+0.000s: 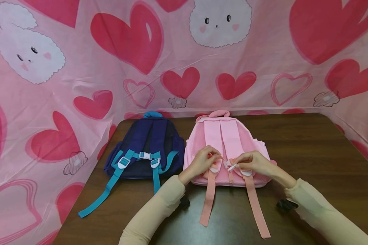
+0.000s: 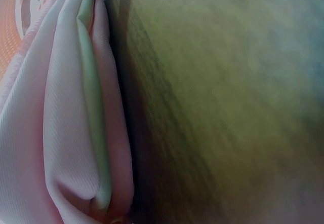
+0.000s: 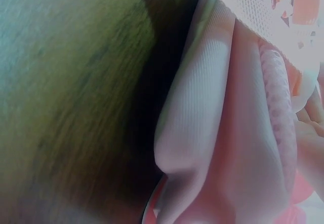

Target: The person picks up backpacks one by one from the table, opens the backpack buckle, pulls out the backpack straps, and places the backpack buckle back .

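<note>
A pink backpack (image 1: 199, 143) lies on the table with its shoulder straps facing up. Over its lower back, my left hand (image 1: 202, 160) pinches a thin peach strap near the middle. Opposite it, my right hand (image 1: 254, 162) holds a white buckle (image 1: 232, 167) between thumb and fingers. Two long peach webbing straps (image 1: 208, 204) hang from white adjusters toward the table's front. In the left wrist view only the bag's pale fabric side (image 2: 71, 107) shows, not the fingers. The right wrist view has the bag's lower edge (image 3: 197, 102) and part of my right hand at the right border.
A navy backpack (image 1: 141, 136) with teal straps lies to the left, its white chest buckle (image 1: 145, 155) fastened. One teal strap (image 1: 101, 202) trails across the dark wooden table (image 1: 309, 153). Behind hangs a pink cloth (image 1: 202, 61) with hearts.
</note>
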`<state>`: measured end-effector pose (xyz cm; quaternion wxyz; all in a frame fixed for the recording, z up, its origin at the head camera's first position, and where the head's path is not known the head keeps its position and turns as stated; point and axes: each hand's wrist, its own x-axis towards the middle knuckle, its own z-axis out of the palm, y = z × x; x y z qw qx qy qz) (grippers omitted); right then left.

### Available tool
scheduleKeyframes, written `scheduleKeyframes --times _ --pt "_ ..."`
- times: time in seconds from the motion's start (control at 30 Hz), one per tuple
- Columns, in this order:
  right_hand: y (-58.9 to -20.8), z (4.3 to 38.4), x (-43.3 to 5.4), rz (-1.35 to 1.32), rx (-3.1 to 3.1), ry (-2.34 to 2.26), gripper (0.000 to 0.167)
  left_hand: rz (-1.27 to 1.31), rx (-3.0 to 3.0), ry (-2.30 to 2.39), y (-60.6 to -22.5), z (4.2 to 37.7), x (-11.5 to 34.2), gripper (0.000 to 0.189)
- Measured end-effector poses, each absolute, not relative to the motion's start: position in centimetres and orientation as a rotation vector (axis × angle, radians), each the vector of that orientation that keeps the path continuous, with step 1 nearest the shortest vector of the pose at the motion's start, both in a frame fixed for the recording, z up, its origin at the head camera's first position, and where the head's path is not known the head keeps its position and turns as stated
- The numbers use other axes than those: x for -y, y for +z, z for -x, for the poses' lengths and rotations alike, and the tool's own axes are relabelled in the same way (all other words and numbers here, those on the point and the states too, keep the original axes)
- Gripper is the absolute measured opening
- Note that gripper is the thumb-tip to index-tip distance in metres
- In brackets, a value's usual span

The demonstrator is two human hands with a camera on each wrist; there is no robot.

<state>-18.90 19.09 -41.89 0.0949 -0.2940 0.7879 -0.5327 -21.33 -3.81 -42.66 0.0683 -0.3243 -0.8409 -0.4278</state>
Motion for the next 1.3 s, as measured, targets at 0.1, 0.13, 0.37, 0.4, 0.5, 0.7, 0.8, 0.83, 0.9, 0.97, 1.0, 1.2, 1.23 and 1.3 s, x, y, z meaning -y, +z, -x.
scheduleKeyframes --times 0.1,0.13,0.37,0.4,0.5,0.7,0.8,0.83,0.9,0.97,1.0,1.2,1.23,1.3 --pt "-41.84 18.85 -19.11 0.862 -2.334 -1.571 0.016 0.964 2.536 -1.304 -42.63 21.33 3.77 0.008" --pt "-41.83 18.83 -19.12 0.856 -2.335 -1.567 0.016 0.96 2.536 -1.31 -42.63 21.32 3.75 0.008" --pt "-41.74 18.69 -19.09 0.837 -2.316 -1.565 0.016 0.921 2.537 -1.362 -42.79 21.37 3.74 0.009" --pt "-41.75 18.67 -19.1 0.846 -2.311 -1.566 0.015 0.91 2.539 -1.373 -42.81 21.37 3.77 0.009" --pt "-41.78 18.59 -19.12 0.87 -2.287 -1.571 0.014 0.871 2.559 -1.407 -42.94 21.46 3.85 0.009" --pt "-41.8 18.49 -19.16 0.885 -2.272 -1.578 0.013 0.859 2.57 -1.424 -42.96 21.55 3.99 0.009" --pt "-41.73 18.4 -19.15 0.888 -2.271 -1.575 0.013 0.852 2.571 -1.421 -42.93 21.54 4.03 0.01" --pt "-41.71 18.37 -19.14 0.887 -2.273 -1.574 0.013 0.848 2.572 -1.419 -42.94 21.53 4.04 0.01" --pt "-41.65 18.3 -19.12 0.885 -2.275 -1.569 0.013 0.838 2.58 -1.426 -42.91 21.51 4.07 0.01" --pt "-41.59 18.25 -19.11 0.882 -2.278 -1.563 0.013 0.827 2.592 -1.428 -42.84 21.47 4.1 0.01" --pt "-41.57 18.23 -19.11 0.878 -2.275 -1.564 0.013 0.822 2.598 -1.432 -42.79 21.44 4.11 0.01" --pt "-41.32 18.1 -19.08 0.914 -2.251 -1.57 0.012 0.802 2.621 -1.459 -42.63 21.41 4.14 0.01" --pt "-41.29 18.08 -19.08 0.92 -2.247 -1.57 0.012 0.799 2.622 -1.466 -42.61 21.41 4.13 0.01" --pt "-41.24 18.04 -19.08 0.93 -2.239 -1.57 0.011 0.789 2.625 -1.475 -42.57 21.38 4.12 0.01"
